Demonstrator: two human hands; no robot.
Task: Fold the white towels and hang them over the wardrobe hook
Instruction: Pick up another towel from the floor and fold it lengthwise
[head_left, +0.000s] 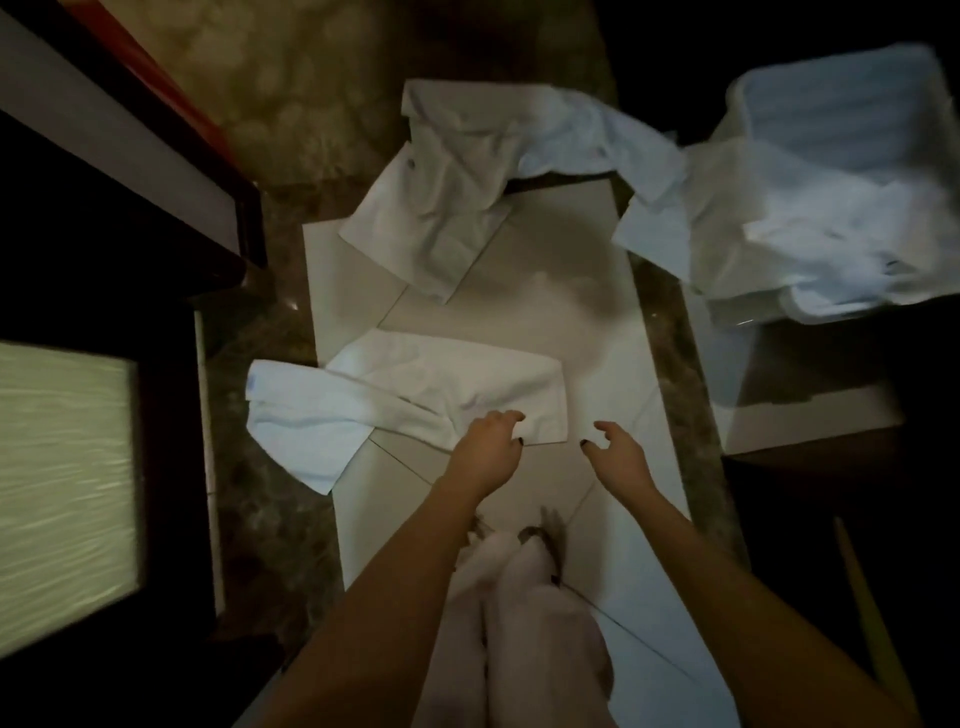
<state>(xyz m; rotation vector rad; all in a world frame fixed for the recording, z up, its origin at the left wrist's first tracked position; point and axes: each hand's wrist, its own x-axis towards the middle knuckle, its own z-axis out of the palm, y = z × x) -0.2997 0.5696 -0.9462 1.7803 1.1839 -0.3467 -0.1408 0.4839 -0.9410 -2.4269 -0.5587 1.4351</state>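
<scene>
White towels are barely begun: the nearest towel (452, 389) lies half folded on the floor tiles (545, 312) at mid-frame, its near edge pinched by the left hand (491, 441). The right hand (618, 452) hovers beside it, fingers spread, holding nothing. A second towel (441, 208) sprawls above; more fill the basket (883, 93) at upper right. No hook shows. Bare tile between leaves folding room; dark furniture (104, 260) crowds the left.

Dim and murky overall. Light falls mostly on the pale floor tiles (597, 374) and the half-folded towel (441, 379) (bluish at its left end), with a soft grey shadow at centre. Corners sink to black, and blur smears the plastic basket (841, 88).
</scene>
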